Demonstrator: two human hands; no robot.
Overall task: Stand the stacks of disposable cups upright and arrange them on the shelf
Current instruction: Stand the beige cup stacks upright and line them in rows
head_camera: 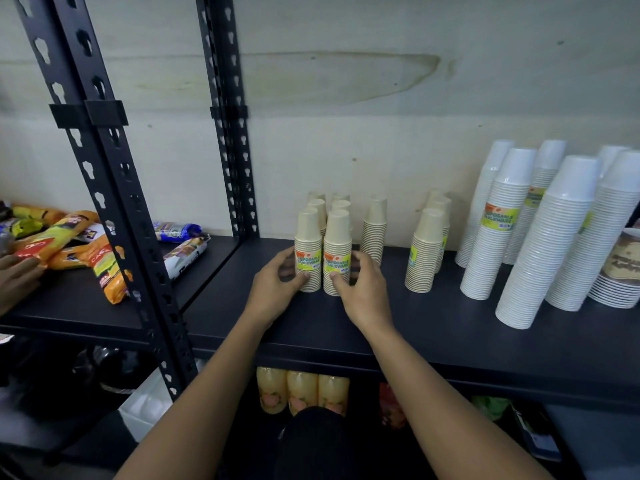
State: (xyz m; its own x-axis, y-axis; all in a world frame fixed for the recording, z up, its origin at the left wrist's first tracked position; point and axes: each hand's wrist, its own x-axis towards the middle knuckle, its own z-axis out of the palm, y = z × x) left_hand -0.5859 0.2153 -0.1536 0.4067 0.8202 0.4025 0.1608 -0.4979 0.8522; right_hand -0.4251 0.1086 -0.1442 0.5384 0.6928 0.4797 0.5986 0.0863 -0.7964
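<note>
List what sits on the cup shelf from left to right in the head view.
Left hand → two front beige stacks → right hand → single beige stack → beige stack with green label → tall white stacks → plates.

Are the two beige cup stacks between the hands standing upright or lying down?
Upright. Both beige cup stacks stand base-up on the shelf, left hand and right hand touching them.

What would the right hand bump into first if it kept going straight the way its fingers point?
The right hand already touches the front beige cup stack. Pushing straight on, it would press that stack into the stacks behind it, though how far back they stand is unclear.
</note>
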